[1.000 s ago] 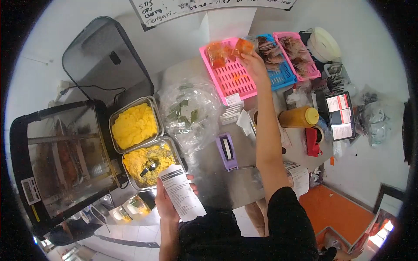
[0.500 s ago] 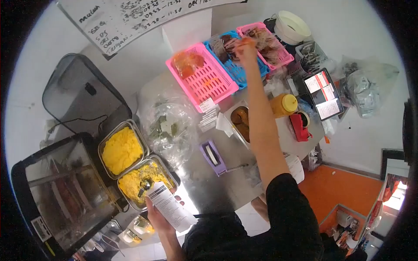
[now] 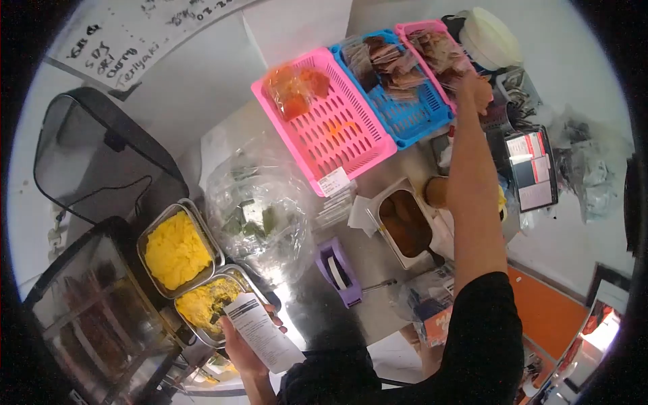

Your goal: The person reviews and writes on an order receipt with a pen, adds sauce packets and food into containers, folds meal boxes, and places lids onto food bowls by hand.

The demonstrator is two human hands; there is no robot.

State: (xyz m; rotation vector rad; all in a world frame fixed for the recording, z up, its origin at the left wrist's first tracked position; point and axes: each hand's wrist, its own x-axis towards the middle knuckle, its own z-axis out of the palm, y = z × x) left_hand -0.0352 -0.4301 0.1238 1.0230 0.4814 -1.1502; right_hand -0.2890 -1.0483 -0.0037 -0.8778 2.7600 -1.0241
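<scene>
In my left hand (image 3: pixel 246 351) a printed paper receipt (image 3: pixel 263 332) is gripped between thumb and fingers, low in the view beside the yellow food trays. My right hand (image 3: pixel 475 93) is stretched out to the far right, over the lower end of the small pink basket (image 3: pixel 420 28) of packed sachets. Its fingers are curled and too unclear to show whether anything is in them. Next to that basket sits a blue basket (image 3: pixel 405 138) with a pile of brown sachets (image 3: pixel 398 67). A larger pink basket (image 3: pixel 337 135) holds bags of orange-red contents (image 3: pixel 293 91).
Two metal trays of yellow food (image 3: pixel 177 250) stand at left by a glass-sided case (image 3: pixel 101 304). A clear bag with green leaves (image 3: pixel 260 216), purple tape dispenser (image 3: pixel 339 273) and brown sauce container (image 3: pixel 405 226) occupy the table. A tablet (image 3: pixel 532 169) stands at right.
My right hand has moved right, from above the blue basket's sachets to the small pink basket's lower end. The view has shifted. My left hand still holds the receipt.
</scene>
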